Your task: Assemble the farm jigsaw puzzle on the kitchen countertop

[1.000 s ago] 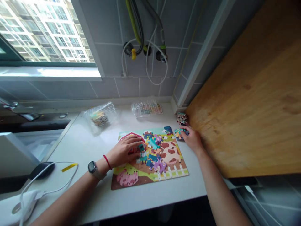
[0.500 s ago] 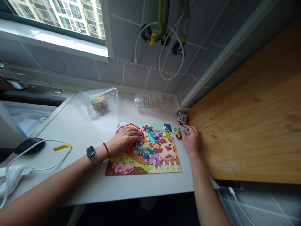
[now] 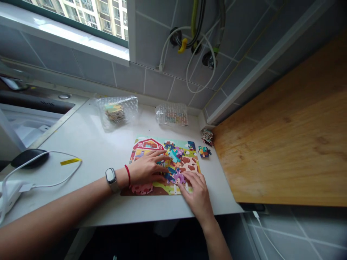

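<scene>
A farm-scene puzzle board [image 3: 192, 166] lies flat on the white counter, with several loose pieces [image 3: 175, 155] heaped on its middle and right. My left hand [image 3: 149, 167] rests over the board's centre, fingers spread across the edge of the heap. At the lower right of the heap, my right hand [image 3: 196, 186] touches the purple piece [image 3: 179, 177] with its fingers apart; nothing is seen gripped. Right of the board lies a small joined bit of puzzle [image 3: 204, 152], below a stack of pieces [image 3: 208, 137].
Two clear plastic bags, one with stacked pieces [image 3: 115, 112] and one with flatter contents [image 3: 175, 115], lie at the back. A wooden panel [image 3: 284, 144] borders the right. A black mouse [image 3: 29, 159], white cable and yellow strip [image 3: 71, 161] are left, near the sink.
My right hand has moved left from the small puzzle bit beside the stack onto the board's loose pieces. My left hand's fingers have spread and shifted slightly down. The view has shifted a little.
</scene>
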Motion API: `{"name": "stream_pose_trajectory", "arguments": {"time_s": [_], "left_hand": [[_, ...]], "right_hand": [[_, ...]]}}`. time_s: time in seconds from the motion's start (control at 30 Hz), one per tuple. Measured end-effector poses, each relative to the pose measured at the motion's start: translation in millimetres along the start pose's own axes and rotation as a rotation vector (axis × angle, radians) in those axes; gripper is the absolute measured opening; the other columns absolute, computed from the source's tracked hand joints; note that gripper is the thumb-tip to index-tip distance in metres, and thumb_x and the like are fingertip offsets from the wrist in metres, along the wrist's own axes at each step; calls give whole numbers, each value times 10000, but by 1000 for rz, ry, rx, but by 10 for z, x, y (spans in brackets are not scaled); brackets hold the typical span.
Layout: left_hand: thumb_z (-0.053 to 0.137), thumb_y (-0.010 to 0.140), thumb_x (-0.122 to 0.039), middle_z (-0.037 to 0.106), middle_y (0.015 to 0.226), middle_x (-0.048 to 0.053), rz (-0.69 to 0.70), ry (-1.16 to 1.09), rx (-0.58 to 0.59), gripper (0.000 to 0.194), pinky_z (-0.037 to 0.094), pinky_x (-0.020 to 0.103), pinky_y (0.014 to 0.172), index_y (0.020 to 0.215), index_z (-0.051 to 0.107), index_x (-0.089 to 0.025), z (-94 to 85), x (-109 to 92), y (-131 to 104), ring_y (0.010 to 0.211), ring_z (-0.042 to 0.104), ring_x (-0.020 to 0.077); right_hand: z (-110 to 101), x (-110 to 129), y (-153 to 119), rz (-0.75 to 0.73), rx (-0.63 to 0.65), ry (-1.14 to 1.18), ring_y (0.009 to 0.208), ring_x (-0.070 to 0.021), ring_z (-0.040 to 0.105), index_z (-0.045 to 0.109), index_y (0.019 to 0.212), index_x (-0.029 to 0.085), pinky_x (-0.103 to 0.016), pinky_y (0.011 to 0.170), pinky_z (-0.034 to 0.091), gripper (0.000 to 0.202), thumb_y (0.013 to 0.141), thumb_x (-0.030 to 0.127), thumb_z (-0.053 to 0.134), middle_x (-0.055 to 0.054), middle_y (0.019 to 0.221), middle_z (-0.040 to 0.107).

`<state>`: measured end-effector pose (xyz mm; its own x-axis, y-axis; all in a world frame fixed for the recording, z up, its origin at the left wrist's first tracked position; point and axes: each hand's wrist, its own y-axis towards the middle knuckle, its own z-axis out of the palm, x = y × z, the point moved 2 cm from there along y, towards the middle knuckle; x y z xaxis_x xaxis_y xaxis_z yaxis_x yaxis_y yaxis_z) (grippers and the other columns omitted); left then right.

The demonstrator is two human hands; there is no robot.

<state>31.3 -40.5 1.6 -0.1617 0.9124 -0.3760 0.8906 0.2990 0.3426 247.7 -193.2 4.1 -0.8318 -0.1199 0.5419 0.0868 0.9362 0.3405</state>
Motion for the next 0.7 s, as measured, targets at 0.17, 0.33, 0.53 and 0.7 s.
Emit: {"name": "stream_pose_trajectory", "arguments": {"time_s": [0.17,0.33,0.53,0.7], "left_hand": [[735,954,-427,654,1448,34,54,3,32,175,441,527,1169,1032,808,-288,-15,-32,23,1411,517,353],[735,963,-389,762,1234,43,82,-107,20,159,464,405,1091,1057,769,-266,-13,-59,38,1262,614,275],[726,964,-449,766,1065,40,44,-38,-38,231,423,415,1061,1081,749,-251,-3,-54,45,1077,655,241],[726,960,-456,716,1087,57,-7,71,-58,234,392,467,1083,1060,757,-247,23,-10,25,1075,633,254]], "right_hand": [[-92,-112,-69,7,-78,20,1101,-299,687,766,1168,304,-493,954,596,231,940,299,732,-88,1147,767],[-173,-95,-63,-14,-58,64,1130,-292,685,786,1137,304,-484,955,605,206,939,285,735,-93,1178,762],[-136,61,-51,-140,75,101,1101,-265,681,802,1122,313,-465,937,622,214,941,222,731,-86,1199,755],[-104,136,-60,-246,115,36,1102,-259,659,800,1111,263,-442,921,616,205,949,176,709,-99,1212,746]]}}
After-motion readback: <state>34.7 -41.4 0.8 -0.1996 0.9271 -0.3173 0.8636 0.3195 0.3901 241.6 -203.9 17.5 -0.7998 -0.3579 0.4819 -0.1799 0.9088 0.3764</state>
